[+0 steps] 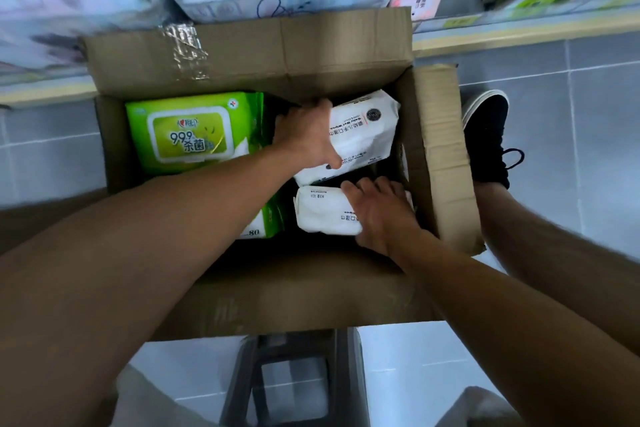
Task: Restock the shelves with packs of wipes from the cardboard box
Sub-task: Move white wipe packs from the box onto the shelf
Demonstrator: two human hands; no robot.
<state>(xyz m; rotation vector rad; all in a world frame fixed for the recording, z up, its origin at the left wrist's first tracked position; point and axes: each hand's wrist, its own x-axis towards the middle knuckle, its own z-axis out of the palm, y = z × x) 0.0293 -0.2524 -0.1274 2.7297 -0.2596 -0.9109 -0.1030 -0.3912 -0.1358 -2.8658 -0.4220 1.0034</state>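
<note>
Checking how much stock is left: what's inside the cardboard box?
The cardboard box shows a green wipes pack, with another green one partly under the left forearm, and two white packs, one gripped by each hand. Lower layers are hidden.

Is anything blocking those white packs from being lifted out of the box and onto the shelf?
Nothing visible does. The left hand grips the upper white pack and the right hand grips the lower white pack. The cardboard box is open on top, its flaps folded outward, and the shelf lies just beyond it.
</note>
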